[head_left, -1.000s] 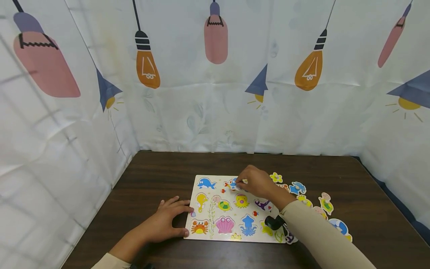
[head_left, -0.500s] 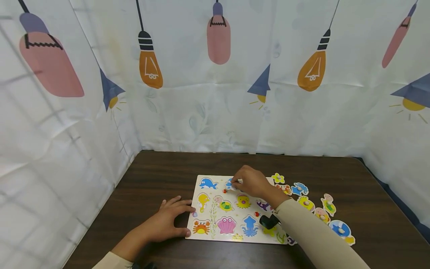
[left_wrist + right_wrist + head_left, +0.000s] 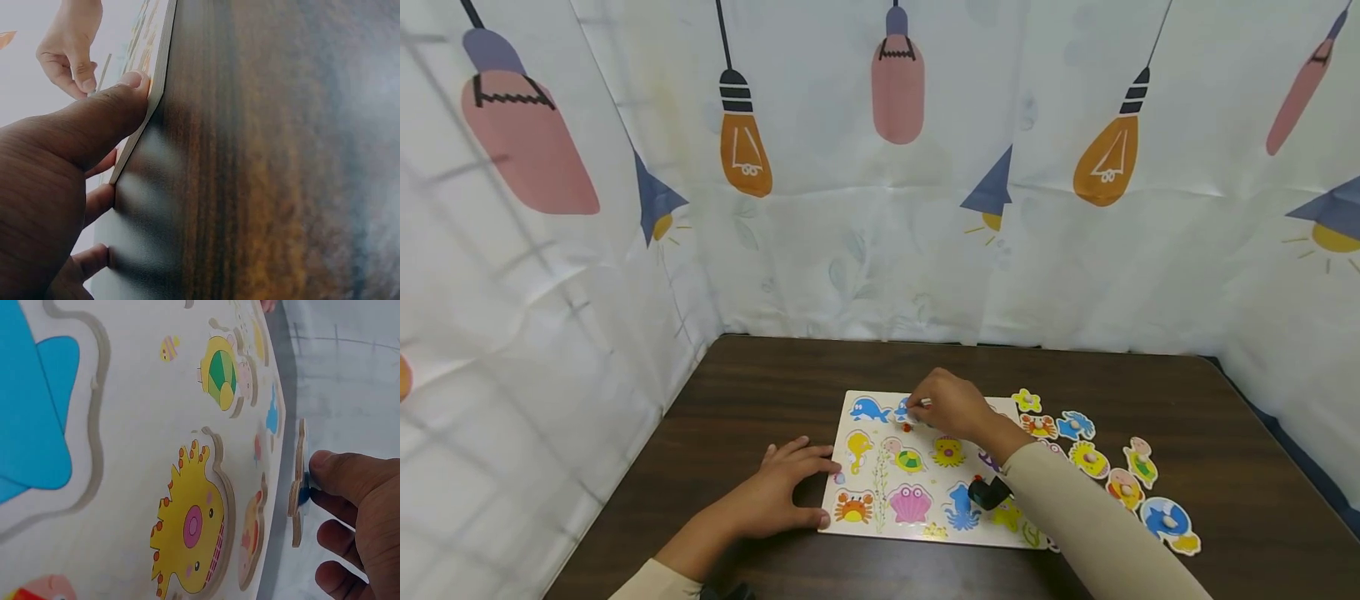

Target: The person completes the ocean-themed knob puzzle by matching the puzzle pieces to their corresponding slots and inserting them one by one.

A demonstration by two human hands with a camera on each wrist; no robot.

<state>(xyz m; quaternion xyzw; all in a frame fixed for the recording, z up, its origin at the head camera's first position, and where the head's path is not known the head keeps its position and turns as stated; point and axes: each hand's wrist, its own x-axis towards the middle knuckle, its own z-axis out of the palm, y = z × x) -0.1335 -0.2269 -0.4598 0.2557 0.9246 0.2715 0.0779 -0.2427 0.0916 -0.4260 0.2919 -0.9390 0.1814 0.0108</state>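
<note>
A pale puzzle board with printed sea animals lies flat on the brown table. My left hand rests at its left edge, fingers spread; in the left wrist view the thumb touches the board's edge. Over the board's upper row, my right hand pinches a small wooden puzzle piece showing some blue. From the right wrist the piece appears edge-on, apart from the board, between thumb and fingertips. Most of its face is hidden.
Several loose knobbed pieces lie right of the board, including a yellow flower-shaped one, a crab and a large blue round one. The right forearm covers the board's lower right part. A white patterned curtain hangs behind the table.
My right hand has moved a little left along the board's upper row, still pinching the piece. My left hand stays at the board's edge. The head view has turned slightly left.
</note>
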